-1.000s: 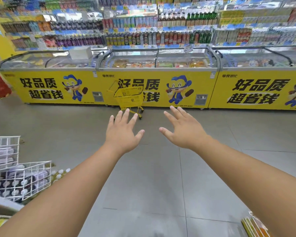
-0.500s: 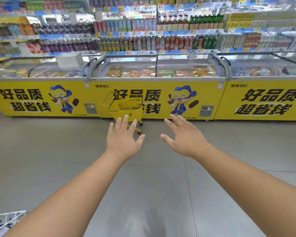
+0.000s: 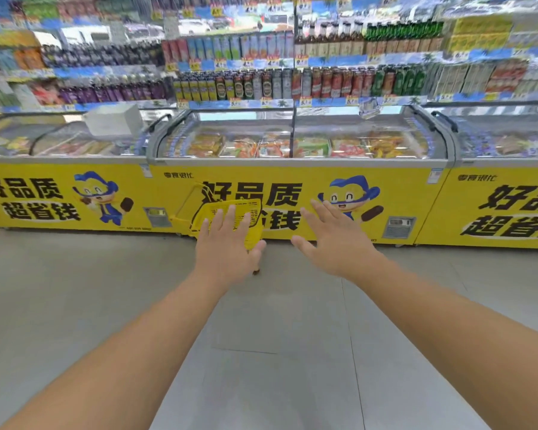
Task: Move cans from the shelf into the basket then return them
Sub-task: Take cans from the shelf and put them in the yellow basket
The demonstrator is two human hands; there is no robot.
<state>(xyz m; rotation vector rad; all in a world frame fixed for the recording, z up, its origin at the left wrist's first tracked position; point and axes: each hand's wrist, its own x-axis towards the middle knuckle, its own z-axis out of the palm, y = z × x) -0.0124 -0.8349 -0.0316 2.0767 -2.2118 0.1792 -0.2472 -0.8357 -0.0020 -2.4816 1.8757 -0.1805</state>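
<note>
Open floor [image 3: 277,352] runs toward 12 o'clock, where the yellow basket [image 3: 252,218] stands against the freezers [image 3: 292,193] blocking the cans [image 3: 261,85] behind.

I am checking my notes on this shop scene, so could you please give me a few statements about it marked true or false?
1. The left hand grips a can. False: its fingers are spread and hold nothing.
2. The yellow plastic shopping basket stands on the floor before the yellow chest freezer. True.
3. The right hand is open. True.
4. The row of cans sits inside the basket. False: the cans stand on the shelf above the freezer.
</note>
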